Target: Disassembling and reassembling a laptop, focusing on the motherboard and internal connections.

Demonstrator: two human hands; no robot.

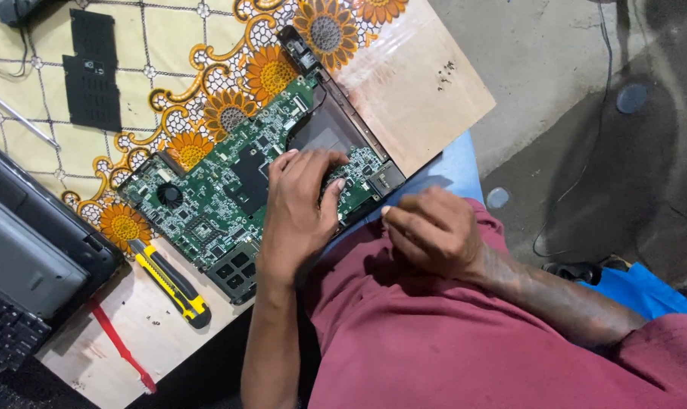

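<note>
- Green laptop circuit board point(230, 189), crowded with small chips and a round black fan, lies flat on the counter point(427, 83), on top of a cloth printed with orange sunflowers point(207, 53); it sits near the counter's front edge, just ahead of the person's lap.
- Left hand point(298, 204) rests palm-down on the right part of the board, fingers curled and pressing against it; whether anything small is pinched under the fingertips cannot be told.
- Right hand point(430, 227) is off the board, loosely closed over the maroon shirt point(434, 333) at the lap; whether it holds anything cannot be told.
- Yellow and black utility knife point(169, 282) lies untouched on the counter just beside the board's near corner, with a thin red strip point(120, 344) close by.
- Black slotted plastic cover point(92, 68) lies well apart at the far side, and a dark grey laptop shell point(33, 257) sits at the left.
- Judging by the pose, the step in hand looks like steadying or working a part on the board with one hand; the next move likely calls for a careful, light grip, since the components are fine and closely packed.
</note>
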